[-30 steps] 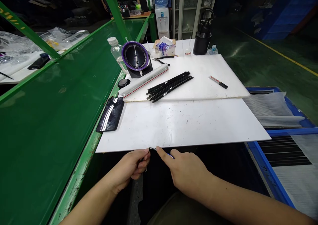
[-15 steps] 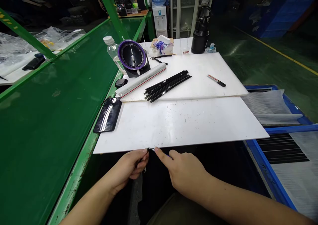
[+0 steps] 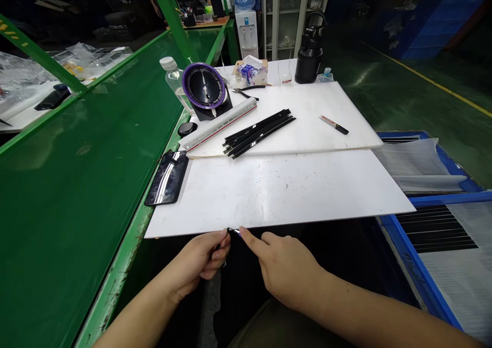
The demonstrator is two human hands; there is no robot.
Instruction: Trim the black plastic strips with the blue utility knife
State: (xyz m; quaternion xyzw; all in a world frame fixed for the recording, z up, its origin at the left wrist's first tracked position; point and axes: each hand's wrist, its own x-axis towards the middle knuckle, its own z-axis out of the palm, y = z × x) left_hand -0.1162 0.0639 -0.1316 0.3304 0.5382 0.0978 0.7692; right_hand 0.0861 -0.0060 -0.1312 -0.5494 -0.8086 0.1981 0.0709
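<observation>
My left hand (image 3: 202,261) and my right hand (image 3: 286,268) meet just below the near edge of a white board (image 3: 277,191). Both pinch a small thin dark part (image 3: 232,230) between their fingertips; its shape is too small to make out. Further up the board lies a bundle of black strips (image 3: 257,131), with a long white bar with a red stripe (image 3: 221,124) to their left. A red and black pen-like tool (image 3: 335,125) rests at the right.
A phone (image 3: 167,178) lies at the board's left edge on the green bench (image 3: 77,174). At the back stand a purple-rimmed round device (image 3: 203,86), a water bottle (image 3: 171,74), pliers (image 3: 248,89), a black flask (image 3: 309,56). Blue crates with white sheets (image 3: 442,184) sit at right.
Both hands have stayed pinched together at the board's near edge; only the view has shifted slightly.
</observation>
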